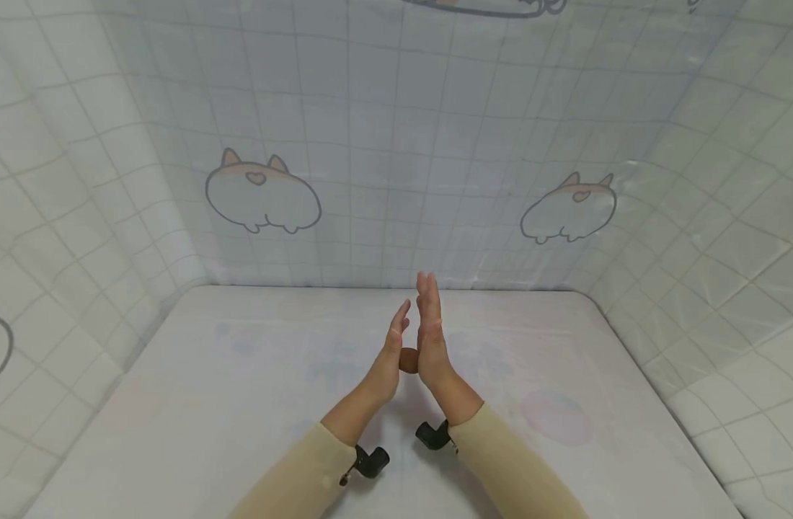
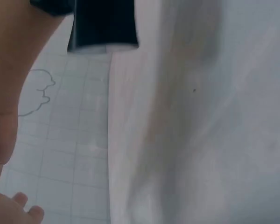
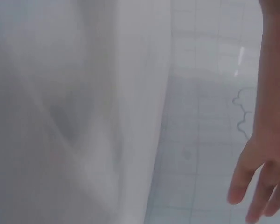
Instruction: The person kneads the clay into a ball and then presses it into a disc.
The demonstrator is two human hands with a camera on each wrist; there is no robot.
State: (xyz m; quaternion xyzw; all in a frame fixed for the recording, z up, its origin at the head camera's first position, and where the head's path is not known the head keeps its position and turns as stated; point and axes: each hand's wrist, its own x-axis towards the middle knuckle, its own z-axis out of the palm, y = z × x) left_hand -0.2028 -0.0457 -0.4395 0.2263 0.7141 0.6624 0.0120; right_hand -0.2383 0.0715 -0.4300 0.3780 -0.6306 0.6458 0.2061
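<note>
A small brown round lump [image 1: 408, 360] sits between the facing palms in the head view, pressed from both sides near the heels of the hands. On its left side my left hand [image 1: 388, 360] stands upright with fingers straight. My right hand [image 1: 432, 342] flanks it on the right, fingers extended and reaching higher. The left wrist view catches part of the left hand [image 2: 2, 135] at its left edge, and the right wrist view has the right hand's fingers [image 3: 263, 191] at lower right. Neither wrist view shows the lump.
Beneath the hands spreads a white-covered table [image 1: 241, 404] with faint pastel patches. A gridded curtain [image 1: 396, 180] with cartoon animal drawings rises behind and along both sides. Black wrist cameras, left camera [image 1: 373, 462] and right camera [image 1: 432, 435], jut inward below the hands.
</note>
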